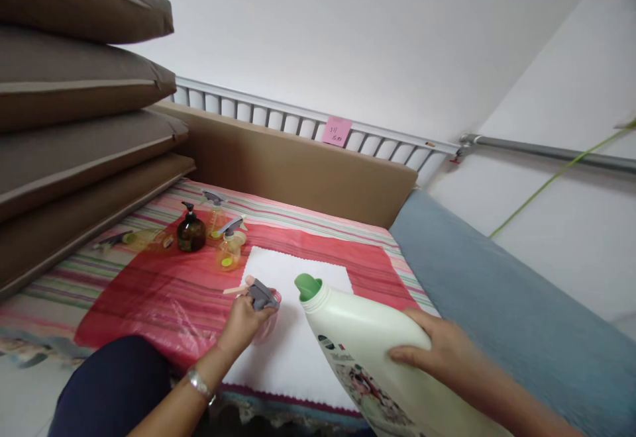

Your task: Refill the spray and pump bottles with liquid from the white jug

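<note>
My right hand (442, 354) grips the side of a large white jug (368, 351) with a green spout, tilted with the spout up and toward the left. My left hand (246, 321) is closed round a small pink spray bottle (265, 314) with a grey trigger head, standing on a white cloth (293, 344). The jug's spout sits just right of the spray bottle, apart from it.
A red plastic sheet (149, 291) covers a striped mat. At the back left stand a dark brown pump bottle (191, 232) and yellow spray bottles (228, 248); another lies on its side (132, 238). Stacked brown cushions (74, 126) rise at left, a cardboard panel (298, 172) behind, a blue surface (497, 311) at right.
</note>
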The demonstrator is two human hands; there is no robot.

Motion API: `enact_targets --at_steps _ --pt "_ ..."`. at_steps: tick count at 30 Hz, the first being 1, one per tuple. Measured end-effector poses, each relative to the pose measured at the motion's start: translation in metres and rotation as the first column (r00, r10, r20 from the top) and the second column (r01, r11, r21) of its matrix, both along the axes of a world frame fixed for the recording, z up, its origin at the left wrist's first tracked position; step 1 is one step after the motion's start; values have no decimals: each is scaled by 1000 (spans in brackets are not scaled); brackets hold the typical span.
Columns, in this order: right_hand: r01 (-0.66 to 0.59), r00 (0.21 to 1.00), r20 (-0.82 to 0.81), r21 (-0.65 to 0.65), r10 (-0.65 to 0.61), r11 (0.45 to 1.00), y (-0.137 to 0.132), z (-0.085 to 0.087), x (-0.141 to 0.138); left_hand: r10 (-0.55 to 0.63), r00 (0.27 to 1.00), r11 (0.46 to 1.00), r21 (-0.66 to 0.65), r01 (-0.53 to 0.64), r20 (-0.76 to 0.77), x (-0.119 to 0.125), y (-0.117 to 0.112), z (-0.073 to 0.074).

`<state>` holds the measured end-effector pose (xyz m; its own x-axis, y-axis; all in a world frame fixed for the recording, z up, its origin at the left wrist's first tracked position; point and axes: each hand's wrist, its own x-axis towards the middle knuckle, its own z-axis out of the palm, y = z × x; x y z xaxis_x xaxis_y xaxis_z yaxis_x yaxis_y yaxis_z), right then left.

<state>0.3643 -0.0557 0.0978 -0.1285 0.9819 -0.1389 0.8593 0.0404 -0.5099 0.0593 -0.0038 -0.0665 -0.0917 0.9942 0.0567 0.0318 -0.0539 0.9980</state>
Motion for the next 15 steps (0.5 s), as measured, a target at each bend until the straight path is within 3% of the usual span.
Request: enact_targets --at_steps 7,15 --pt "-123 981 154 32 116 992 12 -11 -13 -1 999 1000 -13 2 49 -3 6 9" --pt "-63 984 171 45 54 997 20 -16 -7 21 998 999 30 -22 54 -12 10 22"
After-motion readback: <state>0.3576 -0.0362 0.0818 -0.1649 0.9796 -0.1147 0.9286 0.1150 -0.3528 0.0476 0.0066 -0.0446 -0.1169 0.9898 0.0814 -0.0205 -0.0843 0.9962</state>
